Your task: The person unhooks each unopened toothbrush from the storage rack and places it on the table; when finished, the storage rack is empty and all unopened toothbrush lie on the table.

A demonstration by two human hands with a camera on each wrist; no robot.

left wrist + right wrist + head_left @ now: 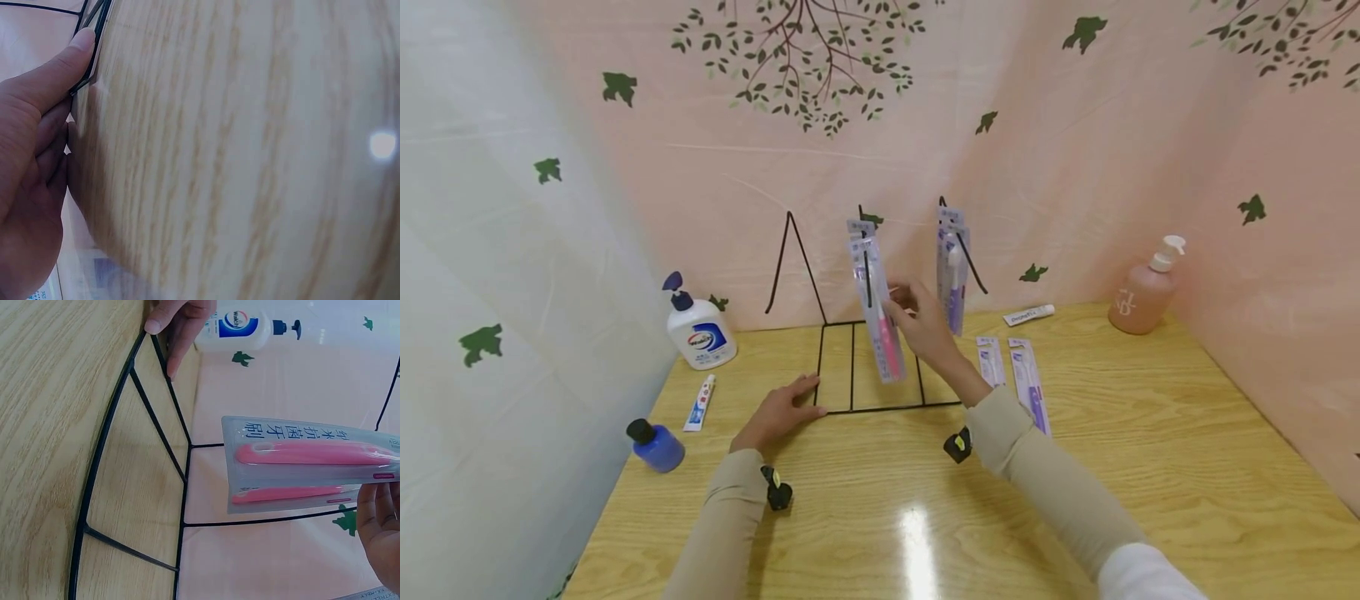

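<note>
A black wire rack (880,408) stands on the table, with hooks rising at its back. My left hand (782,410) rests at its front left corner, thumb and fingers extended along the bars. Two packaged pink toothbrushes hang from the middle hook, one behind the other. My right hand (928,329) pinches the right edge of the front pink toothbrush pack (883,329). In the right wrist view the fingertips pass behind that pack (312,453). Purple toothbrush packs (953,275) hang from the right hook. The left hook (789,215) carries nothing.
Two purple toothbrush packs (1028,383) lie right of the rack, partly behind my right forearm. A toothpaste tube (1028,315) and pink pump bottle (1142,296) stand farther right. At left are a white pump bottle (702,333), another tube (700,404) and a blue bottle (658,448).
</note>
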